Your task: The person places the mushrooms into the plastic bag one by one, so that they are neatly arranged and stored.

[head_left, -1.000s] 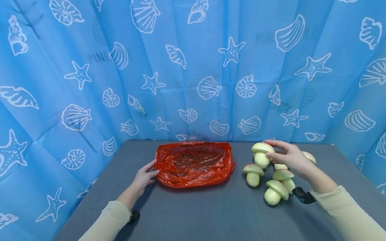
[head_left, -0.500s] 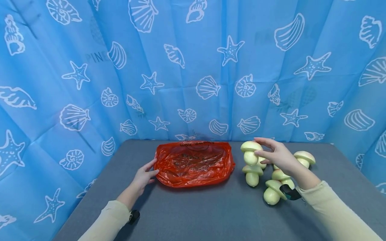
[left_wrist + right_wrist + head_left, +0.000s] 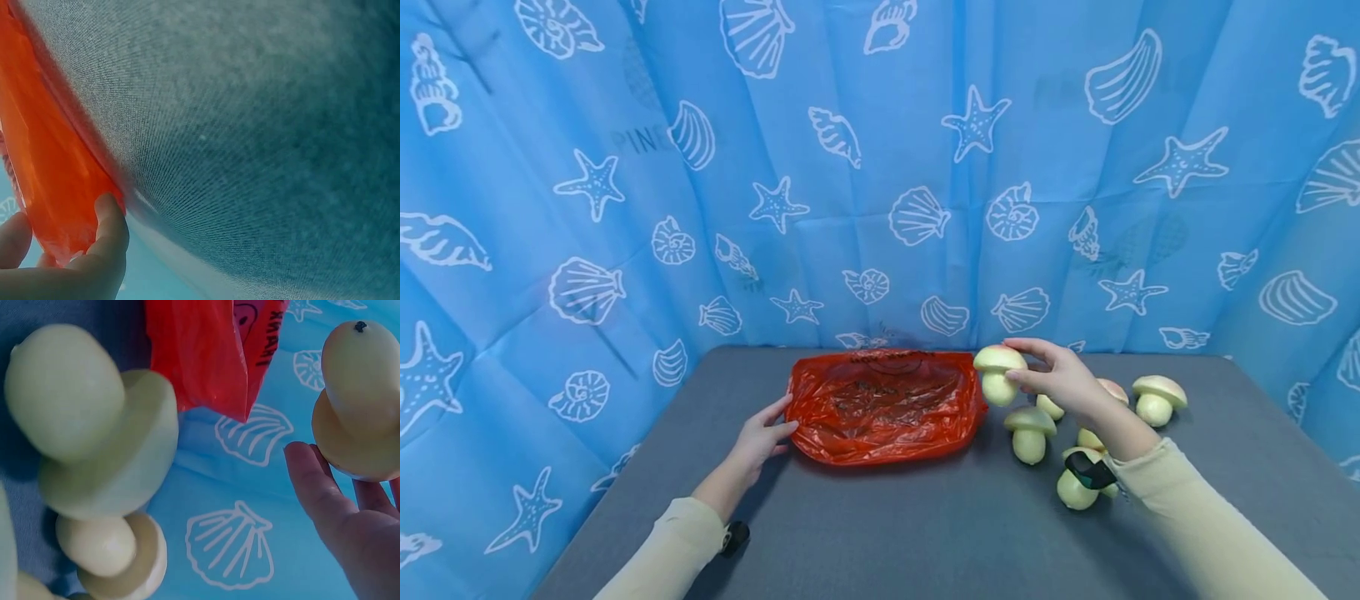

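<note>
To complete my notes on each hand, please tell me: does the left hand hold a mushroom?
No, the left hand holds the edge of the bag, while the right hand holds a mushroom.

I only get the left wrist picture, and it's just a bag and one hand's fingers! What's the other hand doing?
Observer: The right hand is holding a pale mushroom-shaped thing.
Operator: Cool! Is it in the bag?
Observer: Nope, it's outside, by the right end of the red bag.
Operator: Are there more?
Observer: Yes, other mushroom-shaped things are on the grey table, to the right of the bag.
</note>
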`<state>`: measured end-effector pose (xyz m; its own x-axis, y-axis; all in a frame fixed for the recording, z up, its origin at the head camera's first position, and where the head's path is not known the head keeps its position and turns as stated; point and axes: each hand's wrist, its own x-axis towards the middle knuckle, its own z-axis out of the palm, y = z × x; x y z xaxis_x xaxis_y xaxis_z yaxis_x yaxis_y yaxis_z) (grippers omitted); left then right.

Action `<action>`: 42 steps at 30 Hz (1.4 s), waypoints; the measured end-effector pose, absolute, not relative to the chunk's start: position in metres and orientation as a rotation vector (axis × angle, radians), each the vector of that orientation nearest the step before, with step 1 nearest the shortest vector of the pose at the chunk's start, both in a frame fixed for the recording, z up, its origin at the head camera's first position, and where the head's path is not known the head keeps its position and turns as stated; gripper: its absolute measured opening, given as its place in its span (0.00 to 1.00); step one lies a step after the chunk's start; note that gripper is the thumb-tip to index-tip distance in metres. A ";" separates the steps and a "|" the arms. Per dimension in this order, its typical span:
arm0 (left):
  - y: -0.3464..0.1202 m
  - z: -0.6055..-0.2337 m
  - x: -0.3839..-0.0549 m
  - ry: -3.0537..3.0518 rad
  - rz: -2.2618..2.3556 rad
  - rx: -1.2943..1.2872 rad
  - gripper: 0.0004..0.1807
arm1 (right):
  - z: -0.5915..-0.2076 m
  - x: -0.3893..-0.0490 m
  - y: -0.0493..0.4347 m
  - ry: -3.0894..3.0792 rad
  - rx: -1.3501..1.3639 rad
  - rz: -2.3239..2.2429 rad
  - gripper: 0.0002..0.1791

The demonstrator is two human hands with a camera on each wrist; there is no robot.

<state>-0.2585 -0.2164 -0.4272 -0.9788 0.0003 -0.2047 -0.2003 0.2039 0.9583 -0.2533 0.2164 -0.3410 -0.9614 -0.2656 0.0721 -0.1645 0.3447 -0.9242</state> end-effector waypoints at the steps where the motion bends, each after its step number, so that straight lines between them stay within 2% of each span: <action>1: -0.216 -0.427 -0.259 2.306 1.879 -0.200 0.30 | -0.341 -0.254 0.215 2.502 -0.404 -1.701 0.34; 42: -0.217 -0.425 -0.256 2.305 1.882 -0.199 0.30 | -0.351 -0.291 0.137 2.371 -0.346 -1.781 0.31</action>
<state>-0.2555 -0.2170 -0.4251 -0.9785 -0.0027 -0.2060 -0.2024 0.1999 0.9587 -0.2907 0.1370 -0.3512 -0.9612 -0.2754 0.0142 -0.0903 0.2659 -0.9598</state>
